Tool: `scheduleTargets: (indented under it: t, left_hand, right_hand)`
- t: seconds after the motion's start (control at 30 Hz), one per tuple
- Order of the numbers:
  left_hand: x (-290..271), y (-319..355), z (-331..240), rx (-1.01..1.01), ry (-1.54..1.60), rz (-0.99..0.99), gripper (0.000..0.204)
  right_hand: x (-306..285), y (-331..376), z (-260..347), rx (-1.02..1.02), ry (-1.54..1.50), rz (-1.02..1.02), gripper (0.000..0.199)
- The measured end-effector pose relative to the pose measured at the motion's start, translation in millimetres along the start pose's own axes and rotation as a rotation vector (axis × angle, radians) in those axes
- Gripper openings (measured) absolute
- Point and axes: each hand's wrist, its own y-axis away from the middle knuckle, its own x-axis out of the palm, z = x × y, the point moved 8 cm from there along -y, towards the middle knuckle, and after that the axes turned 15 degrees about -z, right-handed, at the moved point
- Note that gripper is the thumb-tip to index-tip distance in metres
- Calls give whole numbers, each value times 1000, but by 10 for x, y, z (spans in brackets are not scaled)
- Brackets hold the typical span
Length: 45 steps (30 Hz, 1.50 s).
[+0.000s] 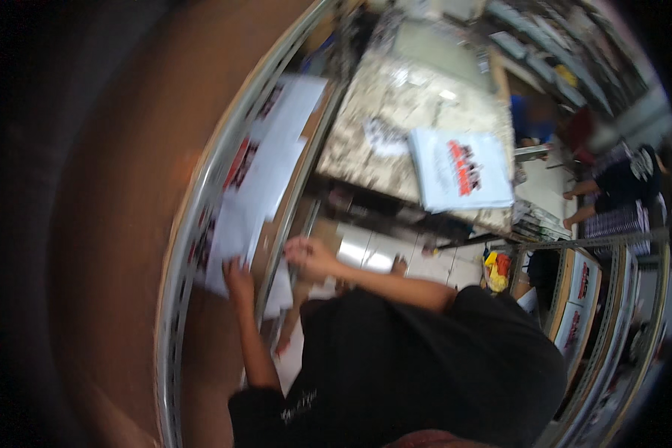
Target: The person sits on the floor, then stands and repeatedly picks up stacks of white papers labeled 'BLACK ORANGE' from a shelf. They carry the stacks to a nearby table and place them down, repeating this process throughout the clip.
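White flat packages (250, 205) with red and black print lie in a row of stacks on a metal-edged shelf to my left. My left hand (238, 282) touches the nearest white stack, its fingertips stretched onto the surface. Beside the shelf's inner rail (295, 198) is my right hand (311, 256), with fingers half bent and apart and nothing visible in them. Both hands look slightly blurred. Loose white sheet edges (278, 293) stick out under the rail between my arms.
A worn, mottled table (366, 160) stands ahead, bearing a stack of similar white packages (463, 170). Metal shelving (575, 302) with more packages is on the right. A person in dark clothes (631, 179) bends at the far right; another in blue (526, 119) is beyond the table.
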Motion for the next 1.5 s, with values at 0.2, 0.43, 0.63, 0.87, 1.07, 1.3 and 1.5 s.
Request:
scheduleTargets:
  t: [0.2, 0.43, 0.63, 0.87, 1.07, 1.3, 1.5]
  left_hand:
    - [-118, 60, -237, 144, -81, -21, 34]
    - [-178, -78, -240, 62, -15, -3, 32]
    - [-94, -104, -122, 39, -26, -37, 22]
    - [-108, -123, -153, 86, -129, -96, 26]
    - [-321, 16, -556, -194, 164, 1, 59]
    - [-911, 939, -783, -604, 441, -448, 44]
    - [-84, 1791, -883, -1765, 1229, -405, 73]
  right_hand:
    - [403, 56, -279, 342, 151, 47, 29]
    - [186, 226, -392, 528, 135, -75, 29]
    - [173, 113, -425, 487, 23, -114, 30]
    - [688, -49, -498, 494, 24, -103, 43]
    - [1097, -288, -1039, 588, 7, -307, 42]
    - [645, -198, -413, 244, 554, -577, 49]
    - [-427, -260, 743, 51, 365, -383, 43]
